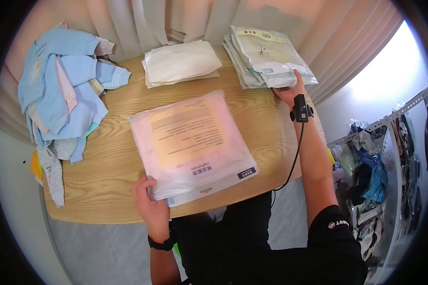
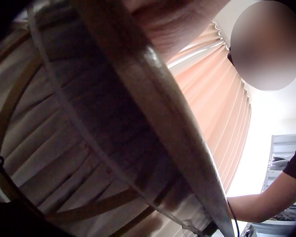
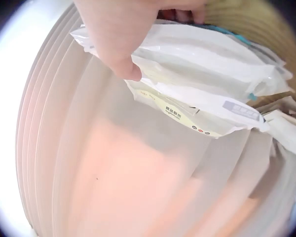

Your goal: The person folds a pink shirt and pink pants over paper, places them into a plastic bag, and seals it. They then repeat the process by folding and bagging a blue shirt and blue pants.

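A pink garment in a clear plastic bag, with a printed orange panel, lies flat near the table's front. My left hand grips its near left corner, fingers bent over the edge. In the left wrist view only part of that left hand shows above the table edge. At the back right is a stack of bagged garments. My right hand holds the near edge of the stack's top bag. In the right wrist view the thumb of the right hand presses on the white bag, with fingers tucked beneath.
Pale blue and striped baby clothes lie heaped at the left, one sleeve hanging over the edge. White sheets are stacked at the back of the wooden table. Curtains stand behind. Bagged clothes hang on a rack at right.
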A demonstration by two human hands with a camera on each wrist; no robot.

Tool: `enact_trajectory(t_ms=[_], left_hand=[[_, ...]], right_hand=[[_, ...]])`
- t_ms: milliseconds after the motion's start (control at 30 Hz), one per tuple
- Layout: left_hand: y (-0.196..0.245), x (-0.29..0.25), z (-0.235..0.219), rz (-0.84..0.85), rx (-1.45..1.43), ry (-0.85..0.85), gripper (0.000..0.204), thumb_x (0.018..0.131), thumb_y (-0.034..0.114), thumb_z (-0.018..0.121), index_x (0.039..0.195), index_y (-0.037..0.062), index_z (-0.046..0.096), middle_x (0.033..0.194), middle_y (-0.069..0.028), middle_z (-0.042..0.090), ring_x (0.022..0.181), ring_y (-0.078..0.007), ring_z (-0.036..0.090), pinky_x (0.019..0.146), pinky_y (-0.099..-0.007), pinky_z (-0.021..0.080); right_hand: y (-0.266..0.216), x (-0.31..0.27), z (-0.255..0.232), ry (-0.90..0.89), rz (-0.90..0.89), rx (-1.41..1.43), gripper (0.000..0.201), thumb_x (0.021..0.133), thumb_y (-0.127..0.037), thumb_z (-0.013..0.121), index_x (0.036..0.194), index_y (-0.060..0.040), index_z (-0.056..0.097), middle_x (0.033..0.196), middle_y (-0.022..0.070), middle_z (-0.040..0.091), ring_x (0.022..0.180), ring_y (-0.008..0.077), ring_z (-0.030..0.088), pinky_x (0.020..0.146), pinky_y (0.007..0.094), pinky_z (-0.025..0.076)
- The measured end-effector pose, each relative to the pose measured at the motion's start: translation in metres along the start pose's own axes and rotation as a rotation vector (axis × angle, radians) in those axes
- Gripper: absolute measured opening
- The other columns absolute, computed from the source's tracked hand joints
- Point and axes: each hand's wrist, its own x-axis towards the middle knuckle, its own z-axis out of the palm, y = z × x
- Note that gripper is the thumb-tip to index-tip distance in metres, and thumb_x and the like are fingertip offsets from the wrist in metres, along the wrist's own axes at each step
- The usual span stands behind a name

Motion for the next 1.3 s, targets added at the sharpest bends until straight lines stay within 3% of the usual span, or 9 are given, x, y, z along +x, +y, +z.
enact_trajectory(t_ms=[100, 300, 433, 600, 700, 833, 933, 1100, 1300], left_hand=[[0.001, -0.001, 0.0, -0.032, -0.044, -0.006, 0.029, 0.073, -0.014, 0.062, 0.097, 0.0032, 0.056, 0.105, -0.013, 0.056, 0.098, -0.0259, 0.057, 0.089, -0.032, 0.046], [0.001, 0.0, -0.001, -0.024, -0.006, -0.02, 0.028, 0.073, -0.012, 0.065, 0.096, 0.0021, 0.056, 0.106, -0.0156, 0.057, 0.101, -0.0312, 0.058, 0.089, -0.0356, 0.047], [0.0, 0.0, 0.0, -0.035, -0.026, -0.022, 0.029, 0.072, -0.012, 0.065, 0.096, 0.0023, 0.056, 0.106, -0.0161, 0.057, 0.101, -0.0319, 0.058, 0.089, -0.0356, 0.046], [0.002, 0.0, -0.001, -0.037, -0.005, -0.028, 0.028, 0.073, -0.012, 0.065, 0.096, 0.0024, 0.056, 0.106, -0.016, 0.057, 0.1, -0.0318, 0.058, 0.089, -0.0353, 0.046], [0.005, 0.0, -0.001, -0.062, -0.038, -0.027, 0.028, 0.073, -0.011, 0.065, 0.096, 0.0027, 0.056, 0.106, -0.0158, 0.057, 0.1, -0.0317, 0.058, 0.088, -0.0355, 0.046], [0.002, 0.0, -0.002, -0.028, 0.022, -0.029, 0.028, 0.073, -0.011, 0.065, 0.096, 0.003, 0.056, 0.107, -0.0156, 0.057, 0.1, -0.0321, 0.058, 0.087, -0.0361, 0.047], [0.002, 0.0, -0.001, -0.027, 0.009, -0.025, 0.029, 0.073, -0.011, 0.065, 0.096, 0.0031, 0.056, 0.106, -0.0156, 0.057, 0.1, -0.0322, 0.058, 0.087, -0.0362, 0.047], [0.001, 0.0, -0.002, -0.016, 0.016, -0.027, 0.03, 0.072, -0.012, 0.065, 0.096, 0.0031, 0.056, 0.106, -0.0153, 0.057, 0.1, -0.0318, 0.058, 0.087, -0.036, 0.047], [-0.002, 0.001, -0.001, -0.025, 0.013, -0.02, 0.029, 0.072, -0.012, 0.065, 0.095, 0.0027, 0.057, 0.106, -0.0153, 0.058, 0.099, -0.0316, 0.058, 0.086, -0.0359, 0.047]], right_hand=[[-0.001, 0.021, -0.009, -0.117, -0.029, -0.028, 0.062, 0.082, -0.026, 0.069, 0.134, -0.0067, 0.041, 0.129, 0.0138, 0.05, 0.121, 0.032, 0.047, 0.103, 0.0507, 0.04], [0.004, 0.041, -0.015, -0.027, -0.069, -0.072, 0.057, 0.084, -0.026, 0.068, 0.133, -0.0078, 0.043, 0.131, 0.0131, 0.05, 0.12, 0.0319, 0.05, 0.102, 0.0485, 0.042], [0.0, 0.026, -0.008, -0.009, -0.048, -0.023, 0.06, 0.084, -0.028, 0.068, 0.135, -0.0092, 0.042, 0.134, 0.0124, 0.049, 0.121, 0.0323, 0.048, 0.103, 0.0493, 0.041], [0.001, 0.005, 0.009, -0.121, -0.036, -0.066, 0.07, 0.084, -0.036, 0.07, 0.141, -0.0107, 0.037, 0.14, 0.0127, 0.044, 0.127, 0.0323, 0.044, 0.105, 0.0508, 0.038], [0.005, 0.021, 0.006, -0.152, -0.062, -0.013, 0.066, 0.087, -0.035, 0.067, 0.141, -0.0126, 0.037, 0.143, 0.0123, 0.042, 0.129, 0.0339, 0.042, 0.108, 0.0548, 0.034], [0.006, 0.039, 0.003, -0.121, -0.092, -0.04, 0.062, 0.088, -0.031, 0.064, 0.14, -0.0111, 0.037, 0.142, 0.0128, 0.044, 0.129, 0.0343, 0.042, 0.108, 0.0549, 0.034], [0.006, 0.05, -0.004, -0.131, -0.096, -0.09, 0.056, 0.087, -0.027, 0.062, 0.135, -0.0075, 0.041, 0.132, 0.0125, 0.052, 0.119, 0.0345, 0.051, 0.103, 0.0517, 0.041], [0.011, 0.01, 0.021, -0.002, -0.124, -0.081, 0.053, 0.088, -0.025, 0.056, 0.134, -0.0045, 0.04, 0.132, 0.015, 0.051, 0.12, 0.0354, 0.051, 0.102, 0.0519, 0.041], [0.008, 0.045, -0.005, -0.139, -0.135, 0.038, 0.051, 0.087, -0.022, 0.057, 0.132, -0.0031, 0.041, 0.131, 0.0166, 0.051, 0.121, 0.0365, 0.049, 0.103, 0.0537, 0.041]])
